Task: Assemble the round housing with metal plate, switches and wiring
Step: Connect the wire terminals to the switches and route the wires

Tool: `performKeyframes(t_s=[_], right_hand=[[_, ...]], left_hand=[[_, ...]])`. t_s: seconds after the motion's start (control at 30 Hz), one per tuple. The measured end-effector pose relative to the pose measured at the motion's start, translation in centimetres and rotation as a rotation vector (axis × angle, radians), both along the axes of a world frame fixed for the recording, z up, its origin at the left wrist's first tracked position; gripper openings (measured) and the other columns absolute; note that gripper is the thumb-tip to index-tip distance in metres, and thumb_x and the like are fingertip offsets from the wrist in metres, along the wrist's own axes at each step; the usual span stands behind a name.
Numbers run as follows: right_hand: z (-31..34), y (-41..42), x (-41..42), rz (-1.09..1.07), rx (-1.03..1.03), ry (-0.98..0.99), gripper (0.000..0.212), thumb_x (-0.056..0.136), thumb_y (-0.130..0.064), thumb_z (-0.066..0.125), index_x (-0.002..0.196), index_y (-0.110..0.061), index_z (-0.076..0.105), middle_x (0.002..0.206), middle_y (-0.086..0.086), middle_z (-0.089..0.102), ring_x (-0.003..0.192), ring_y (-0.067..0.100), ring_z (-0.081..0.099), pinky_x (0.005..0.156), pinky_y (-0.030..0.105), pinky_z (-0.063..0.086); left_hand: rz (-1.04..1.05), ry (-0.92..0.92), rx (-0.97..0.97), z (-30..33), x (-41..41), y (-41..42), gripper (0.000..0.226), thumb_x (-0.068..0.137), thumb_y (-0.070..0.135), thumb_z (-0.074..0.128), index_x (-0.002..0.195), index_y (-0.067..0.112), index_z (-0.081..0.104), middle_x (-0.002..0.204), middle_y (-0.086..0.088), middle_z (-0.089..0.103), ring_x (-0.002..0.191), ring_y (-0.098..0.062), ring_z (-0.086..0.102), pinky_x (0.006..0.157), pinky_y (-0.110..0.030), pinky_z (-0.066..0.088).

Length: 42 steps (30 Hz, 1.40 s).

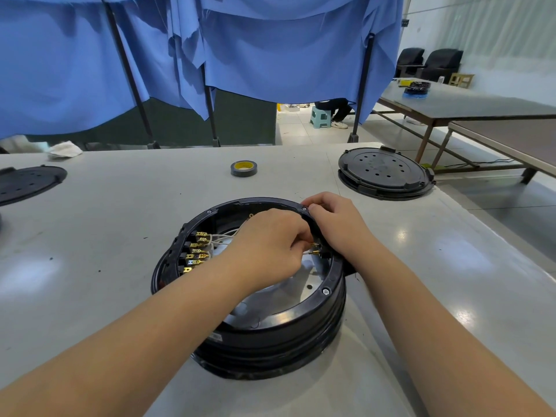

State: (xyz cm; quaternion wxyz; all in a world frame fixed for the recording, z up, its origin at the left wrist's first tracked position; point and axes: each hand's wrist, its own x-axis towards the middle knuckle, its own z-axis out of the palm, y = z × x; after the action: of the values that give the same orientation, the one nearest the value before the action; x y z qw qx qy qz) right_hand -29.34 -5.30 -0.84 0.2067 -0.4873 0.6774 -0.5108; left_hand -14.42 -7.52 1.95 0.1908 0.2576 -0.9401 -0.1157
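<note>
tape roll (pixel 244 168) behind housing (pixel 270 326), lid (pixel 385 173) right

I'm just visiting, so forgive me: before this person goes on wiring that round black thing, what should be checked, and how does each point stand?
1. Round housing flat on the table: ok.
2. Right hand steadying the rim: ok.
3. Left hand at the right-side terminals: ok; whether it holds a wire, cannot tell.
4. Left row of brass terminals all wired: cannot tell.
5. Metal plate seated inside: ok.
6. Tape roll available: ok.
</note>
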Motion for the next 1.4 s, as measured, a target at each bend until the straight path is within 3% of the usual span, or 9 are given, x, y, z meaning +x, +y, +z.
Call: performKeyframes(t_s=[0.13,0.23,0.33,0.5,0.73,0.97,1.2,1.4], right_hand=[[0.09,0.03,0.05,-0.005,0.013,0.011,0.025,0.088,-0.014,0.049,0.079,-0.033,0.063,0.081,-0.009,0.067,0.071,0.005,0.06,0.055,0.014,0.042],[0.11,0.05,0.08,-0.008,0.012,0.008,0.024,0.088,-0.014,0.049,0.081,-0.032,0.063,0.08,-0.009,0.066,0.071,0.004,0.06,0.052,0.011,0.04],[0.15,0.08,0.11,-0.005,0.011,0.002,0.024,0.088,-0.013,0.049,0.081,-0.032,0.063,0.081,-0.008,0.066,0.071,0.005,0.06,0.054,0.014,0.041],[0.08,0.02,0.04,-0.004,0.01,-0.001,0.022,0.088,-0.013,0.049,0.086,-0.028,0.065,0.081,-0.006,0.066,0.072,0.006,0.059,0.059,0.019,0.041],[0.1,0.05,0.07,-0.007,0.014,0.009,0.023,0.088,-0.013,0.049,0.082,-0.032,0.062,0.08,-0.007,0.066,0.069,0.006,0.059,0.055,0.015,0.041],[0.1,-0.02,0.07,-0.006,0.006,-0.012,0.023,0.088,-0.012,0.05,0.083,-0.03,0.064,0.081,-0.005,0.067,0.07,0.007,0.059,0.059,0.019,0.043],[0.09,0.06,0.06,-0.005,0.014,-0.001,0.023,0.088,-0.014,0.049,0.083,-0.031,0.063,0.082,-0.006,0.066,0.07,0.006,0.059,0.053,0.014,0.041],[0.02,-0.04,0.01,-0.007,0.015,-0.021,0.022,0.087,-0.013,0.049,0.085,-0.028,0.064,0.083,-0.005,0.067,0.071,0.008,0.06,0.058,0.019,0.044]], left_hand=[[0.03,0.035,0.122,0.06,0.04,0.02,0.012,0.087,0.018,0.064,0.083,0.018,0.074,0.076,0.008,0.067,0.076,-0.013,0.06,0.073,-0.033,0.05],[0.041,0.038,0.182,0.11,0.01,-0.05,0.012,0.087,0.017,0.064,0.086,0.017,0.076,0.081,0.004,0.072,0.079,-0.013,0.063,0.076,-0.034,0.051],[0.027,0.05,0.149,0.02,0.03,-0.01,0.012,0.087,0.015,0.064,0.084,0.015,0.075,0.079,0.004,0.069,0.078,-0.015,0.061,0.075,-0.035,0.05],[-0.029,0.021,-0.045,-0.16,-0.08,0.17,0.011,0.086,0.012,0.059,0.078,0.013,0.067,0.069,0.01,0.046,0.073,-0.017,0.051,0.067,-0.033,0.041],[0.015,0.065,0.114,-0.25,-0.05,-0.01,0.011,0.087,0.014,0.063,0.083,0.013,0.073,0.079,0.002,0.067,0.077,-0.016,0.06,0.074,-0.039,0.05],[-0.067,0.002,-0.122,-0.16,-0.06,0.15,0.017,0.089,0.013,0.056,0.087,0.011,0.073,0.074,0.008,0.048,0.079,-0.02,0.056,0.07,-0.035,0.041],[0.011,0.073,0.122,-0.3,-0.06,-0.02,0.012,0.088,0.016,0.063,0.085,0.013,0.074,0.081,0.002,0.069,0.08,-0.016,0.061,0.076,-0.039,0.049],[-0.006,0.062,0.057,-0.47,-0.09,0.04,0.012,0.088,0.014,0.061,0.085,0.013,0.072,0.078,0.005,0.062,0.078,-0.017,0.057,0.075,-0.041,0.048]])
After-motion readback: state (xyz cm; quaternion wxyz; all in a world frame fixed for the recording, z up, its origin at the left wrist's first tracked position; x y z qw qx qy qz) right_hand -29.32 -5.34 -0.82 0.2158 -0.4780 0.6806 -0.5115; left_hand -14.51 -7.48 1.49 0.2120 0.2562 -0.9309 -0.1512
